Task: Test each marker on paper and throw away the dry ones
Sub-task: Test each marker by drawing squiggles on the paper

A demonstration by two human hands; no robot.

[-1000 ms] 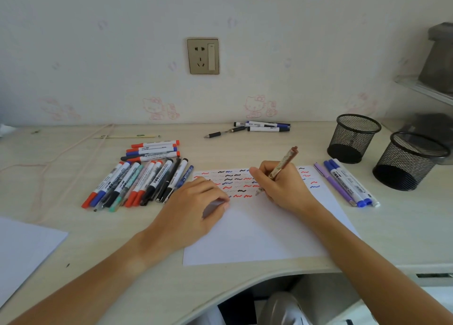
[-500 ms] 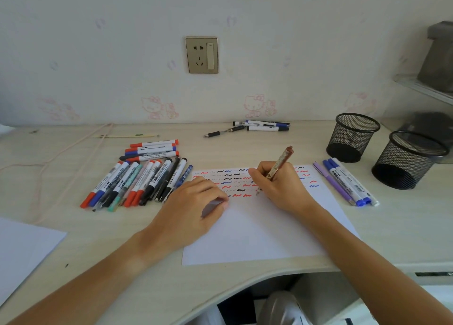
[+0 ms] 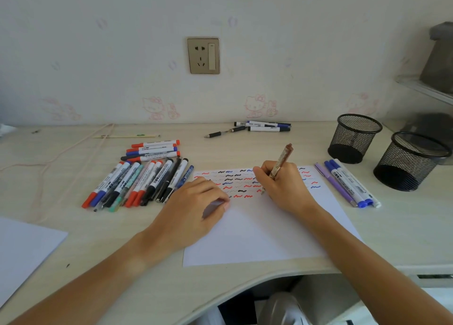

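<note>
My right hand (image 3: 284, 190) grips a brown patterned pen (image 3: 279, 164) with its tip down on the white paper (image 3: 257, 234), at the lower rows of red, blue and black squiggles (image 3: 235, 181). On the paper's left part rests my left hand (image 3: 193, 209), fingers curled, holding the sheet down. A bunch of several capped markers (image 3: 139, 182) lies left of the paper, with three more (image 3: 152, 150) just behind it. Right of the paper lie a purple pen and blue-capped markers (image 3: 345, 182).
Two black mesh cups (image 3: 354, 138) (image 3: 409, 160) stand at the right. More markers and a black pen (image 3: 259, 127) lie near the wall. A second white sheet (image 3: 22, 248) sits at the left edge. The desk's curved front edge runs just below the paper.
The pen in my right hand has tilted a little more upright while its tip stays on the squiggle rows. My left hand has not moved.
</note>
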